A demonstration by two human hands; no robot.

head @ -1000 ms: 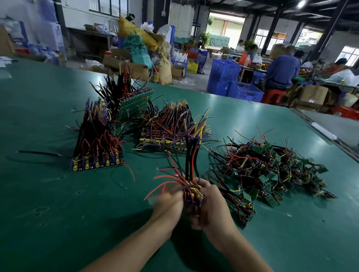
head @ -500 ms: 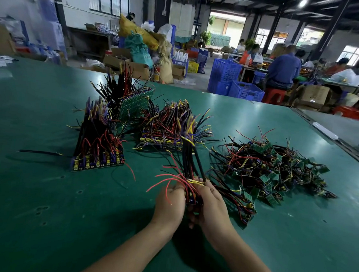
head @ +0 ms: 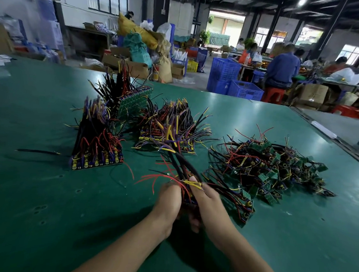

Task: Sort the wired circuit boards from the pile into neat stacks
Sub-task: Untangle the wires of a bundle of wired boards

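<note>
Left hand (head: 168, 201) and right hand (head: 208, 201) clasp a bundle (head: 180, 167); best to square its edges flush before stacking.

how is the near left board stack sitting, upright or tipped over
Upright: the board stack has boards at the bottom, wires rising up.

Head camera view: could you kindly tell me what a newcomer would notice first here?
First, the left hand and right hand gripping a bundle of wired boards at centre front, its wires fanning upward. To its right sprawls the tangled pile of boards; left of it and behind stand the bristling sorted stacks on the green table.
</note>
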